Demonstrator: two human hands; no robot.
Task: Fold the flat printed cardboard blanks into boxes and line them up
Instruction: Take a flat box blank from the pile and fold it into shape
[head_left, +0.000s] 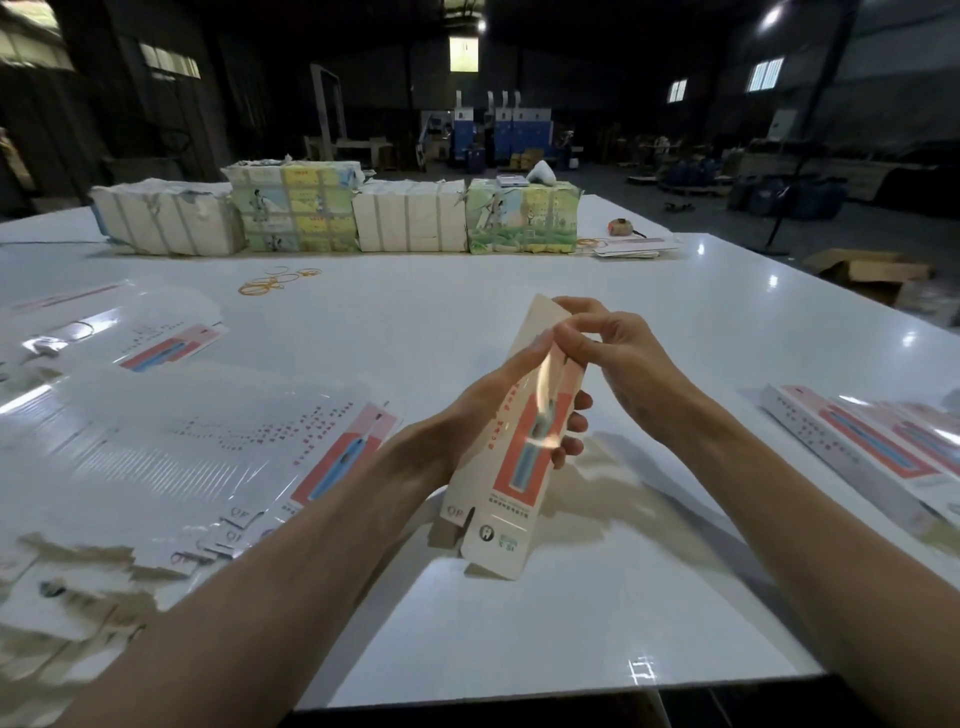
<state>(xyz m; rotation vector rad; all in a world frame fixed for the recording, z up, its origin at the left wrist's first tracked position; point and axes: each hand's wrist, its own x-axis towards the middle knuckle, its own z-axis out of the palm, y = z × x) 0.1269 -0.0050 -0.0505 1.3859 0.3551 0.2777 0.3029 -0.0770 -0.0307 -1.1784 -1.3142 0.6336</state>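
A long cream box blank (514, 478) with a red and blue print stands tilted above the white table (571, 623), partly opened into a tube, its bottom flaps loose. My left hand (498, 400) grips its middle, thumb side on the left and fingers wrapped round the right edge. My right hand (602, 343) pinches the top end near the upper flap. A fanned spread of flat printed blanks (218, 457) lies at the left. Folded boxes (872, 447) lie side by side at the right edge.
Several strapped bundles of paper stock (332, 213) form a row along the far side. Rubber bands (275, 283) lie in the middle left, a few more blanks (639, 249) at the far right. The table's front edge (571, 691) is close to me.
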